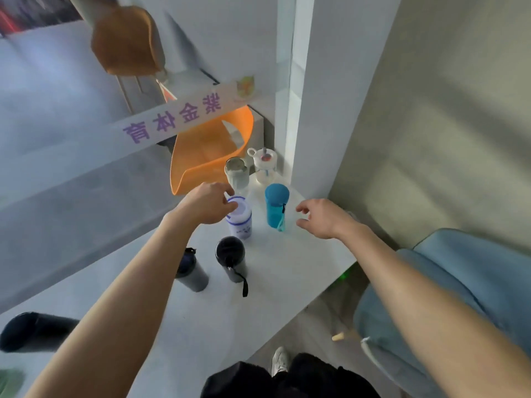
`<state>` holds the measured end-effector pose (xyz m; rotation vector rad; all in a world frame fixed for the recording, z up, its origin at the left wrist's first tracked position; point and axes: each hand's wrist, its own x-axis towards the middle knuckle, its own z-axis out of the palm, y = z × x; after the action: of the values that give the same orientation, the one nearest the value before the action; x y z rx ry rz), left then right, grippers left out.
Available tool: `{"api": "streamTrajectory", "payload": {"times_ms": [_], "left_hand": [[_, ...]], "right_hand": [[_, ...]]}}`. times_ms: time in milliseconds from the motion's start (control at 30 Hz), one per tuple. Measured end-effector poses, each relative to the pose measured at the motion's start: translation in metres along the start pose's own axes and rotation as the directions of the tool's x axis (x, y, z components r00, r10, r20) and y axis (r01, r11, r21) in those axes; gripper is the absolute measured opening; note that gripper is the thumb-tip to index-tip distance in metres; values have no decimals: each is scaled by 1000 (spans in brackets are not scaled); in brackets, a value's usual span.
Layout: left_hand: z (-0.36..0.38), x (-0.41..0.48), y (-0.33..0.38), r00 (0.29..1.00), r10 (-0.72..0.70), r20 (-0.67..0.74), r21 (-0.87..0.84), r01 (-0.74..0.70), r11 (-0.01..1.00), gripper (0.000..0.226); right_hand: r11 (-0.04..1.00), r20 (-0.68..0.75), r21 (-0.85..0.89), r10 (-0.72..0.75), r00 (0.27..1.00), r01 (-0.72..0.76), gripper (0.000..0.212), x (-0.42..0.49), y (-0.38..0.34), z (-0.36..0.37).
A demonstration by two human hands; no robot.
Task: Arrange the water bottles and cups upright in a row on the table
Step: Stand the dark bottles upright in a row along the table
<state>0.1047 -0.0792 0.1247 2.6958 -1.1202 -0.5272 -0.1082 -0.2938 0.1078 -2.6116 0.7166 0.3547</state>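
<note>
Several bottles stand upright on the white table [287,271]. My left hand [205,205] grips the top of a white bottle with blue print [241,222]. To its right stands a blue bottle [276,206] with a strap; my right hand [324,218] hovers open just right of it, not touching. Behind them are a clear glass bottle [236,173] and a clear bottle with a white looped lid [265,166]. Nearer me stand a black-lidded bottle with a strap [231,258] and a grey bottle [192,271], partly hidden by my left forearm. A dark cup [31,331] lies on its side at far left.
A glass partition with purple lettering [172,116] borders the table's far side, with an orange chair [209,150] behind it. A wall corner [298,110] closes the table's far end. A blue chair [459,297] stands to the right. The table's edge runs diagonally near my legs.
</note>
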Motion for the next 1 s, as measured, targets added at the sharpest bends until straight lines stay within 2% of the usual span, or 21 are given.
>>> {"api": "streamTrajectory", "payload": {"times_ms": [167,233,367,433,500,567,700,1000], "left_hand": [[5,41,-11,993,-115,12,-23,116,993,51],[15,51,-11,989,-147,21,-29,148,989,67],[37,64,0,981,-187,48,-48,189,981,100],[51,70,8,965,-232,119,-42,239,970,114],[66,77,10,951,-265,160,-16,271,962,116],[79,81,8,945,-287,159,-40,297,954,103],[88,82,2,941,-322,104,-91,331,939,80],[68,74,-48,848,-526,-64,-87,521,849,99]], "right_hand": [[997,-55,16,-73,996,74,51,63,4,-31],[994,-24,12,-112,993,113,57,86,2,-30],[981,83,21,-193,978,192,102,133,6,-5],[971,121,40,-240,963,237,113,151,11,13],[952,132,54,-307,942,303,102,165,17,31],[936,105,78,-349,931,343,92,173,21,42],[912,96,75,-410,907,404,88,181,19,50],[840,117,88,-543,832,536,86,205,-44,69]]}}
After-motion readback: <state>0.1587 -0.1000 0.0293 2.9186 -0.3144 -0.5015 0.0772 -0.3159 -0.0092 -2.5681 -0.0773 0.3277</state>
